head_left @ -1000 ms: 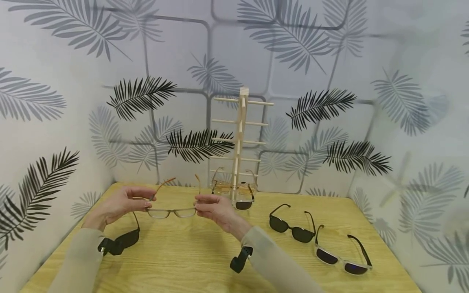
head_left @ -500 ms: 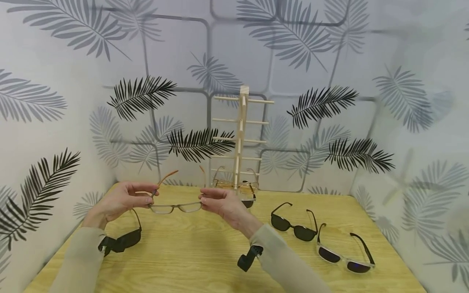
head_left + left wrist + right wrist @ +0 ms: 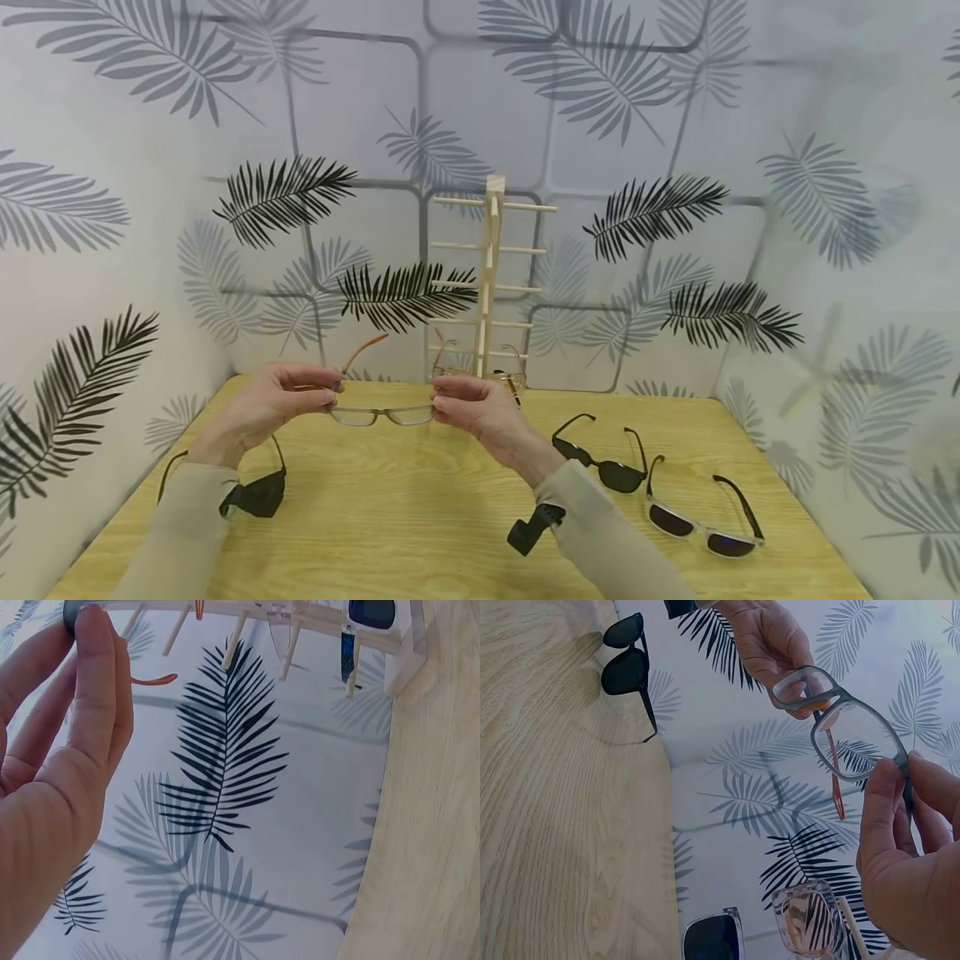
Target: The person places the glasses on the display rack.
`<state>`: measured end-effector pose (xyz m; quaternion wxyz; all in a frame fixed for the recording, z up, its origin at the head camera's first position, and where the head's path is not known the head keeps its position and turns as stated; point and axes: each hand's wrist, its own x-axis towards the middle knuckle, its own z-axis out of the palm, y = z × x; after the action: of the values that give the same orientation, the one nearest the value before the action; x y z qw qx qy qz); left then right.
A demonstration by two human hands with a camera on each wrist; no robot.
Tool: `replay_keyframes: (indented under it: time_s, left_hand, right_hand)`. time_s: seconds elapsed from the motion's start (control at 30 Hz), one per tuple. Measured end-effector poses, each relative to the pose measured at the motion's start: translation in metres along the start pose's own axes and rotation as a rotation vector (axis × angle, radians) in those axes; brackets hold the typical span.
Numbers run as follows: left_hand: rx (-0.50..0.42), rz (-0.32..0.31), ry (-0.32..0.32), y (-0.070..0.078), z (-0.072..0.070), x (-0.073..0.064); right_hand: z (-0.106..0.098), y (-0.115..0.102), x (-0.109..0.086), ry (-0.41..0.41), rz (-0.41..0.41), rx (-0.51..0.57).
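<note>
A pair of eyeglasses with a thin grey frame, clear lenses and orange temple tips is held up above the table, arms unfolded and pointing toward the wall. My left hand pinches its left end by the hinge, between thumb and fingers. At the other end my right hand pinches the frame corner the same way. Seen from the right wrist, the eyeglasses stretch between both hands. Just behind the right hand rises a wooden peg stand. Clear-framed tinted glasses and dark-lensed sunglasses sit low on it.
Black sunglasses and clear-framed sunglasses lie with arms unfolded on the table's right side. Another black pair lies at the left, partly behind my left wrist in the head view. Leaf-patterned walls border the wooden table.
Both hands have carried the eyeglasses to the right and slightly up, closer to the stand. They now overlap more of its lower glasses in the head view. The grips have not changed.
</note>
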<state>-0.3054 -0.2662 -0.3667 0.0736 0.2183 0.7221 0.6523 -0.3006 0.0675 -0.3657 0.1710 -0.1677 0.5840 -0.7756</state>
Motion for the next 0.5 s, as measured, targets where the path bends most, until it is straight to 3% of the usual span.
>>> replay_keyframes:
  time_s: [0.2,0.5]
  left_hand:
    - [-0.077,0.003,0.001,0.002,0.016,0.008]
    - [-0.238,0.002,0.036,0.004,0.043,0.021]
  right_hand:
    - [-0.014,-0.004,-0.004,-0.001,-0.006,-0.03]
    - [-0.032,-0.015,-0.013,0.034,0.022,0.013]
